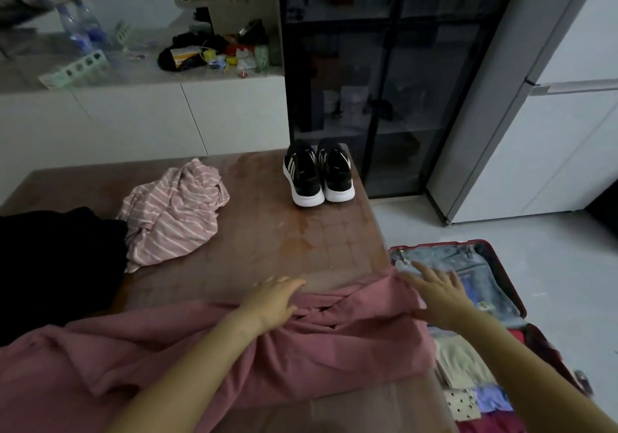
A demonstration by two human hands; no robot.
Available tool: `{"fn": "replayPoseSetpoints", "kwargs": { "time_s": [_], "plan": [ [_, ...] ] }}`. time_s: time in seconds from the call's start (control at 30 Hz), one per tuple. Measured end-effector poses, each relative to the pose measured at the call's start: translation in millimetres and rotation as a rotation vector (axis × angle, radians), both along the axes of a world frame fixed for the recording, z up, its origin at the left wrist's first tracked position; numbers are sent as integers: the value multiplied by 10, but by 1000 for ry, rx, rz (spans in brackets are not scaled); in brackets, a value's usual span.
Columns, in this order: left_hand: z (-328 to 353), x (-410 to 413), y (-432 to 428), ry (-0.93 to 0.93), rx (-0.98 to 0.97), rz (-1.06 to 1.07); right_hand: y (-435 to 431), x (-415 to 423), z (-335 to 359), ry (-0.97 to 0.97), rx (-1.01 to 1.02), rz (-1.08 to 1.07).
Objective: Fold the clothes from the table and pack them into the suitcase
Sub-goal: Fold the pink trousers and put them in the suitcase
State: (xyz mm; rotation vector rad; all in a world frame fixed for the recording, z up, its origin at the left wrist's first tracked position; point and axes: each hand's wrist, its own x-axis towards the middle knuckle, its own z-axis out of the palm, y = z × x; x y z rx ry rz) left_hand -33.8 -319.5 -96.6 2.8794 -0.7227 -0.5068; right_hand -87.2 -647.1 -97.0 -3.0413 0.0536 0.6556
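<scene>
A dusty-pink garment is lying crumpled across the near edge of the brown worktop, its left end running out of view at the bottom corner. Two hands are resting on its far edge. The left hand is lying flat on the cloth with straight fingers, gripping nothing. The right hand is pressing on the garment's right end with fingers spread, reaching out over the suitcase; its thumb is hiding behind the cloth.

Just right of the worktop, one red suitcase is lying open on the floor, its near part cut off by the arm and the frame. Four folded pieces are showing inside: a blue-grey one, a cream one, a dotted one and a lilac one.

Farther back on the left, a black garment is sitting too dark to make out, touching a pink striped garment bunched beside it. Both are lying well apart from the hands. Two black shoes are standing side by side at the far right corner. Behind, small clutter on a white sideboard is showing only as blur.
</scene>
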Motion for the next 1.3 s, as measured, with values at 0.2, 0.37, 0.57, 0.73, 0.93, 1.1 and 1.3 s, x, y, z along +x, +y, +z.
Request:
{"fn": "replayPoseSetpoints", "kwargs": {
  "time_s": [0.2, 0.37, 0.57, 0.73, 0.93, 1.1, 1.3],
  "plan": [
    [-159, 47, 6, 106, 8, 64, -238, 3, -57, -195, 238, 168],
    [-109, 216, 90, 33, -171, 246, -421, -68, 320, -802, 221, 378],
    [-186, 376, 56, 63, -77, 324, -214, -646, 244, -609, 161, 445],
    [-158, 394, 43, 98, -206, 244, -177, -951, -46, -142, 65, 218],
    [-153, 244, 83, -48, -196, 27, -69, -411, 115, -313, 202, -176],
    [-77, 223, 106, -21, -211, 63, 286, -96, -159, 13, 71, -272],
    [16, 181, 80, 136, -281, -41, 143, -145, -171, -350, 200, -381]
  ]
}}
